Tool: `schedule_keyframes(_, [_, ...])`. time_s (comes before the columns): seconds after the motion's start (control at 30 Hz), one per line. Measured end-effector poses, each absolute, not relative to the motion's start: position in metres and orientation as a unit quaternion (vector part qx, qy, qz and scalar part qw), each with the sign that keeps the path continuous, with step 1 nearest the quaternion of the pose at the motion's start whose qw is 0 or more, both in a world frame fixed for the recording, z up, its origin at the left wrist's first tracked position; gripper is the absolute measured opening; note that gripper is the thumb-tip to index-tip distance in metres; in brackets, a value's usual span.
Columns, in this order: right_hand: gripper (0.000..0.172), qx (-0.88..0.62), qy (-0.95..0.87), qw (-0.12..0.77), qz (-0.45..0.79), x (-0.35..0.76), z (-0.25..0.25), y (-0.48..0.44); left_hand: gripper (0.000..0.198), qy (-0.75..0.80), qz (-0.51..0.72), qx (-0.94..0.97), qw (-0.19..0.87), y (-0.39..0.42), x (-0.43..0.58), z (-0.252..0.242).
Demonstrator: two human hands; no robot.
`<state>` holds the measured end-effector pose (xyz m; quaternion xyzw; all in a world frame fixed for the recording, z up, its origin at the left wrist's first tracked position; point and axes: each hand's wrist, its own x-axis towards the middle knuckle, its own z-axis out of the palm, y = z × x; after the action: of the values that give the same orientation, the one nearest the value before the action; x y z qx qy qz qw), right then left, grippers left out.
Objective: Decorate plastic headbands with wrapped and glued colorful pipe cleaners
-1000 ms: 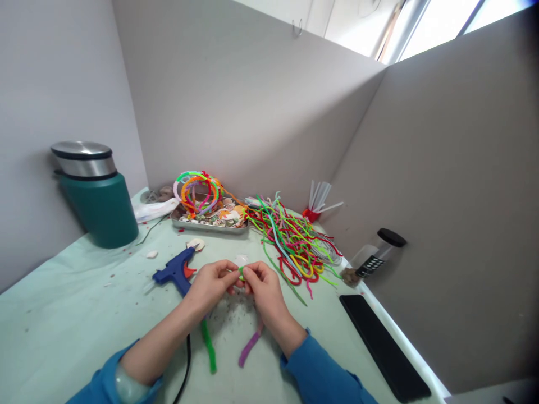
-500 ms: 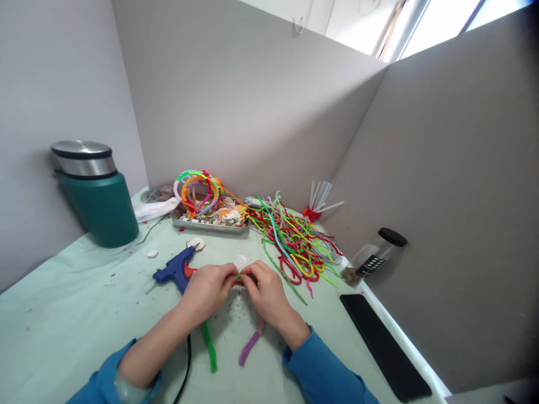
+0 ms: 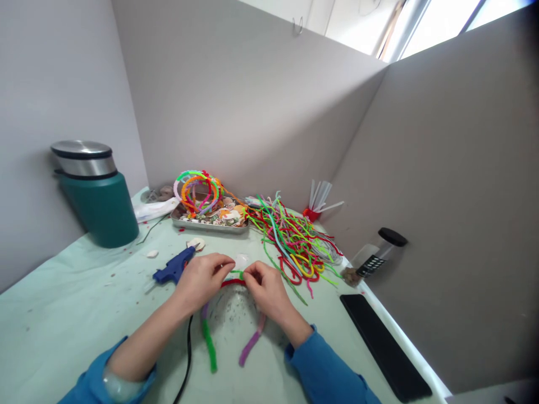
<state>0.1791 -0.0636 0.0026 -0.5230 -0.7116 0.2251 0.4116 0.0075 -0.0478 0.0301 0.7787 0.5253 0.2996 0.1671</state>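
Note:
My left hand (image 3: 202, 278) and my right hand (image 3: 263, 286) are both closed in a pinch on a thin green pipe cleaner (image 3: 236, 273) stretched between them. Under it arches a headband (image 3: 229, 283) wrapped in red on top, with a green end (image 3: 209, 347) and a purple end (image 3: 250, 346) lying toward me on the pale green table. A blue glue gun (image 3: 172, 269) lies just left of my left hand, its black cord (image 3: 186, 359) running toward me. A small white shell (image 3: 241, 260) sits just beyond my fingers.
A heap of coloured pipe cleaners (image 3: 295, 238) lies to the right. A metal tray (image 3: 210, 223) with shells and wrapped headbands (image 3: 197, 188) stands at the back. A green flask (image 3: 99, 196) is at left, a black phone (image 3: 385, 348) and a jar (image 3: 374, 255) at right. Grey partitions enclose the table.
My hands have drawn apart and moved slightly away from me. The green pipe cleaner now spans between them, and the red top of the headband shows below it.

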Motion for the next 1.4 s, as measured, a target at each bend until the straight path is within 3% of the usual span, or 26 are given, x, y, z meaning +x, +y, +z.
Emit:
schedule_keyframes(0.2, [0.012, -0.525, -0.676, 0.449, 0.257, 0.175, 0.0, -0.064, 0.024, 0.527, 0.249, 0.803, 0.124, -0.052, 0.012, 0.029])
schedule_keyframes(0.37, [0.01, -0.524, -0.611, 0.499, 0.321, 0.169, -0.002, -0.064, 0.022, 0.531, 0.28, 0.783, 0.163, -0.053, 0.016, 0.025])
schedule_keyframes(0.53, [0.012, -0.507, -0.524, 0.541, 0.419, 0.163, 0.0, -0.066, 0.024, 0.555, 0.32, 0.726, 0.251, -0.056, 0.023, 0.022])
schedule_keyframes(0.8, [0.013, -0.487, -0.457, 0.591, 0.453, 0.157, 0.001, -0.068, 0.029, 0.514, 0.413, 0.585, 0.472, -0.054, 0.032, 0.014])
schedule_keyframes(1.0, [0.017, -0.462, -0.43, 0.592, 0.502, 0.153, -0.001, -0.072, 0.029, 0.513, 0.411, 0.533, 0.533, -0.055, 0.031, 0.019])
schedule_keyframes(1.2, [0.027, -0.478, -0.476, 0.554, 0.488, 0.164, 0.003, -0.067, 0.027, 0.517, 0.379, 0.595, 0.485, -0.05, 0.022, 0.021])
schedule_keyframes(1.4, [0.013, -0.471, -0.619, 0.508, 0.37, 0.171, 0.003, -0.064, 0.024, 0.518, 0.31, 0.749, 0.275, -0.053, 0.018, 0.026])
